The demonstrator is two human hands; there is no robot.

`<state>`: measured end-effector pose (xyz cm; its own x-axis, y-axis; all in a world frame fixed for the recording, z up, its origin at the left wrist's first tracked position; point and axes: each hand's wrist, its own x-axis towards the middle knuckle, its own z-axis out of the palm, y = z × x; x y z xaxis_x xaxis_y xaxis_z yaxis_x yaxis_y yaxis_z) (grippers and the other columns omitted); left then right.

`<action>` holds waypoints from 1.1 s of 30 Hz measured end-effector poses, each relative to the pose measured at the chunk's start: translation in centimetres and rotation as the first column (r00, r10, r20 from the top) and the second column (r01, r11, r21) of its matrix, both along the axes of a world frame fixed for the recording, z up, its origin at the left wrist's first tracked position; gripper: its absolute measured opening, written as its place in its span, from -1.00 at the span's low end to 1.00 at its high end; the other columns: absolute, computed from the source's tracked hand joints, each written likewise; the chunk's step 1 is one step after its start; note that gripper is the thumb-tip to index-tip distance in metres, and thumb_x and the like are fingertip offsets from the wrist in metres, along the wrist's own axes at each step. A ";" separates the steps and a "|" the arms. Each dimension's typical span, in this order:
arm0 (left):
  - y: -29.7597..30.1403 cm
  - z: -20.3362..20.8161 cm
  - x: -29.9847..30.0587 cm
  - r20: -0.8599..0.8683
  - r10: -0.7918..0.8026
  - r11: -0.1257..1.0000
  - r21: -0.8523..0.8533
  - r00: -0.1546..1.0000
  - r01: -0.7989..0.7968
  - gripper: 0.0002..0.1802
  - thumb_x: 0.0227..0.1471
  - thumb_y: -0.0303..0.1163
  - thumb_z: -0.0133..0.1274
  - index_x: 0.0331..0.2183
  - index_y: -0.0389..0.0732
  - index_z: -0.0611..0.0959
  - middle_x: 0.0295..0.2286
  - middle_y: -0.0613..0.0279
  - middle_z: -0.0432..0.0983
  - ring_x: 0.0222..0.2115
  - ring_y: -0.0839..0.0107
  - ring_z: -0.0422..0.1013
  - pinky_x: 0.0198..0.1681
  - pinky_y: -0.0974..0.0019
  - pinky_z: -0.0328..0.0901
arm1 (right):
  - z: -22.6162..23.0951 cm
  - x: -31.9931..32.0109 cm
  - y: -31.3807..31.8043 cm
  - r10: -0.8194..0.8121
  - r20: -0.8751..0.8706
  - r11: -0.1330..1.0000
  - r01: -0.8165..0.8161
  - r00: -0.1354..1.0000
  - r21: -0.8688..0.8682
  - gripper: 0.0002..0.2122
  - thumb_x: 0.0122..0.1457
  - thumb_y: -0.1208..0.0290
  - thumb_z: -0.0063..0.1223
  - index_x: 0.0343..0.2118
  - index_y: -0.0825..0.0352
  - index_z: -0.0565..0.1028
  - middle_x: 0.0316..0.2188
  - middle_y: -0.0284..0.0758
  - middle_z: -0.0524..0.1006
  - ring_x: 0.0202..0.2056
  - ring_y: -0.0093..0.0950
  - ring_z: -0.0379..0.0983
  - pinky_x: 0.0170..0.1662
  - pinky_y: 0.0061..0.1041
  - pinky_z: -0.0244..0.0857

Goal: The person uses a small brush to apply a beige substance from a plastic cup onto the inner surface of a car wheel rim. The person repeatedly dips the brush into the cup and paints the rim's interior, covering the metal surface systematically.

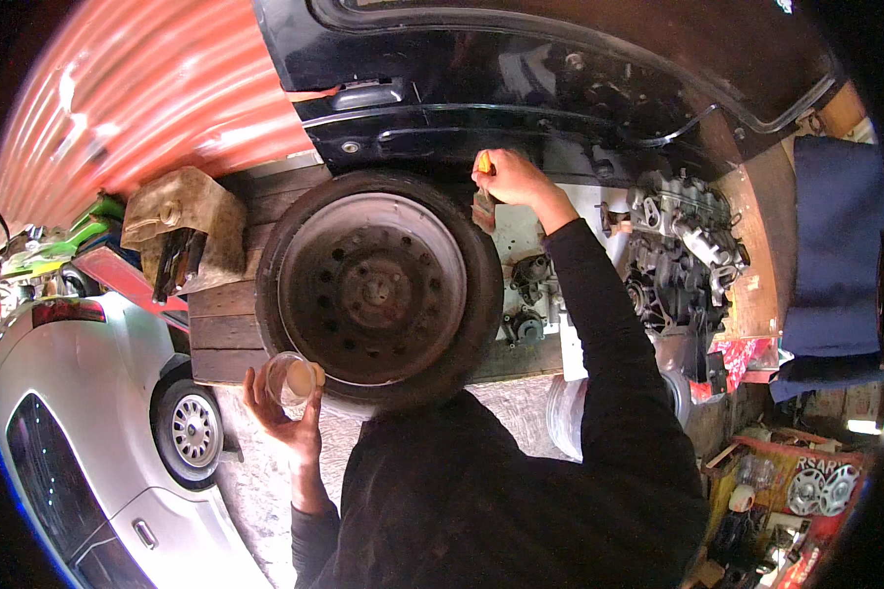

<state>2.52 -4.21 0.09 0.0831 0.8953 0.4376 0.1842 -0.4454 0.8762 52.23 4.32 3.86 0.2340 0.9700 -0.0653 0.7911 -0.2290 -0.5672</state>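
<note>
A car wheel (442,285) with a dark tyre and a dusty steel rim lies on a wooden bench in front of me. My right hand (517,182) is closed round the yellow handle of a paintbrush (483,208). The bristles point down beside the tyre's far right edge; whether they touch the rubber I cannot tell. Below the tyre's near left side, my left hand (293,417) grips a clear plastic cup (290,378), its fingers curled about the sides. Something pale, seemingly liquid, shows inside the cup.
Plank bench top (226,319) extends left of the wheel, with a stained box (192,221) on it. An engine (683,265) stands to the right. Behind hangs a black car panel (442,128). A silver car (118,393) is parked at left.
</note>
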 end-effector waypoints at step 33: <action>-0.1 0.8 1.4 -0.021 -0.022 1.000 -0.015 1.000 0.022 0.07 -0.12 -0.52 0.40 0.30 -0.28 0.11 0.11 -0.06 0.34 0.13 0.08 0.34 0.25 0.00 0.21 | -5.0 0.0 -3.9 -0.133 -0.121 0.916 0.168 0.984 0.364 -0.85 0.23 0.31 0.14 -0.28 0.27 0.53 -0.50 -0.14 0.61 -0.41 -0.14 0.60 -0.32 -0.25 0.44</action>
<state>3.96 -4.36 0.87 0.1123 0.8994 0.4225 0.1931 -0.4368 0.8786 52.27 0.40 -1.14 0.3894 0.8823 0.2643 0.7044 -0.1003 -0.7027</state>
